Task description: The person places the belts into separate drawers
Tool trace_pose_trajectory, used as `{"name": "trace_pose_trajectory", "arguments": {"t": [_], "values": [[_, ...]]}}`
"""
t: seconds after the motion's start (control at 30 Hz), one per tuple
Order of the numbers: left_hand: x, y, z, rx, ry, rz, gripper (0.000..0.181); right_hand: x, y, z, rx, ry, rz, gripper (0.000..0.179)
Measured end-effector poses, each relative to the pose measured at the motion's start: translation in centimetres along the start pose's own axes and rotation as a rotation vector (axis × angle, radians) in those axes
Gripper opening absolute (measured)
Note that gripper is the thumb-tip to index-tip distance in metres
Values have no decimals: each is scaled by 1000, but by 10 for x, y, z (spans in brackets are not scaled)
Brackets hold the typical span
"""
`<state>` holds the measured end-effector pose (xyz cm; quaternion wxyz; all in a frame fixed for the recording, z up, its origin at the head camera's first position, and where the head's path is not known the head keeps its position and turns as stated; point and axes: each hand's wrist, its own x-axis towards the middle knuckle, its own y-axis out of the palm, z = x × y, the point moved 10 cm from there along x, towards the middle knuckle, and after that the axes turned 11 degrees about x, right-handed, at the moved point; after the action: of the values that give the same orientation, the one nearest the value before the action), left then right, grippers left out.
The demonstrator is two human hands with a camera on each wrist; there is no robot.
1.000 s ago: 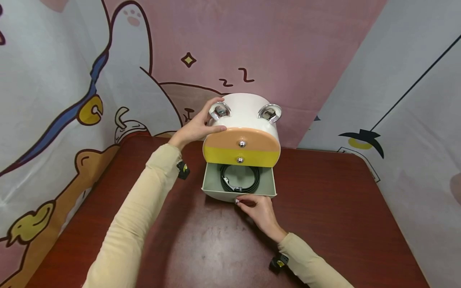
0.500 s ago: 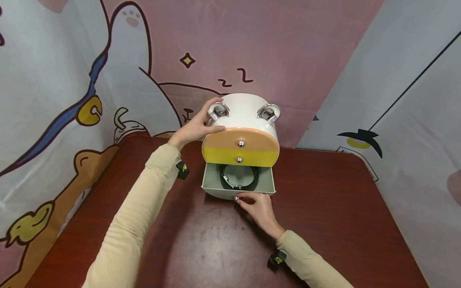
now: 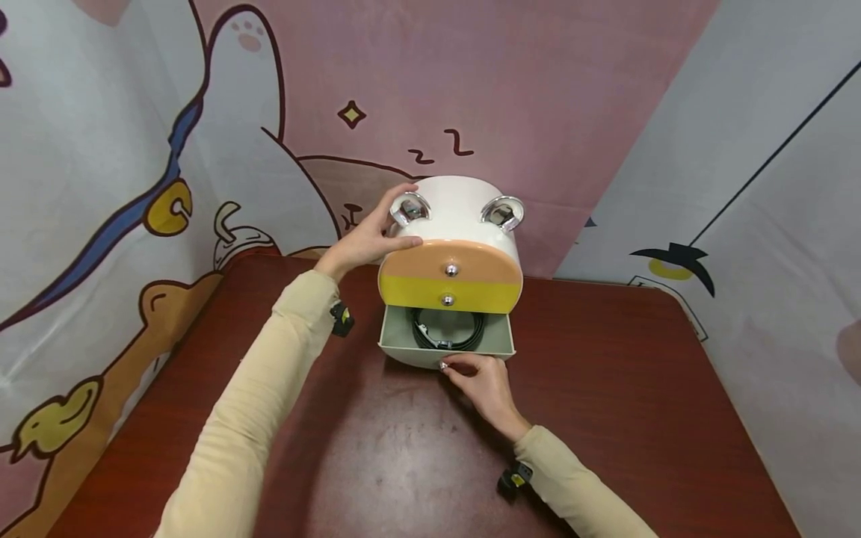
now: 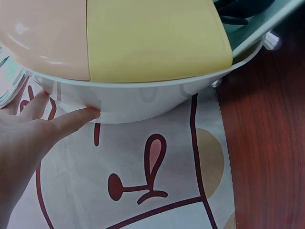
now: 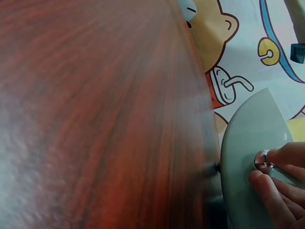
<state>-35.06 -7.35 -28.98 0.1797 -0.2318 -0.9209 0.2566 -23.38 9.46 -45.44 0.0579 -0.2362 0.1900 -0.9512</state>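
Note:
A white desktop drawer box (image 3: pixel 464 198) with two silvery ears stands on the table; its upper fronts are orange (image 3: pixel 417 260) and yellow (image 3: pixel 417 293). Its pale green bottom drawer (image 3: pixel 413 359) is pulled partway out and contains a black coil (image 3: pixel 464 346), cable-like, with silvery ends. My left hand (image 3: pixel 366 237) rests against the box's left side, thumb by the front edge, fingers behind the left ear. In the left wrist view, extended fingers touch the white shell (image 4: pixel 133 102). My right hand (image 3: pixel 487 385) pinches the drawer's small silvery knob (image 5: pixel 261 160) between thumb and finger.
The reddish-brown wooden table (image 3: pixel 605 388) extends around the box. Behind it and at both sides hangs a cartoon-printed cloth (image 3: pixel 538 90), close to the table's back edge. A dark wrist device (image 3: pixel 341 319) sits on each wrist.
The bottom drawer has slid a little inward, toward the box, with my right hand still on its knob. My left hand stays in place on the box.

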Motion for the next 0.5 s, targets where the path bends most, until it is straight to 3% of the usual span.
{"name": "trace_pose_trajectory", "arguments": {"t": [0.5], "values": [[0,0,1,3,6,-3,83,13,0,-7,-10,34,-20,14]]}}
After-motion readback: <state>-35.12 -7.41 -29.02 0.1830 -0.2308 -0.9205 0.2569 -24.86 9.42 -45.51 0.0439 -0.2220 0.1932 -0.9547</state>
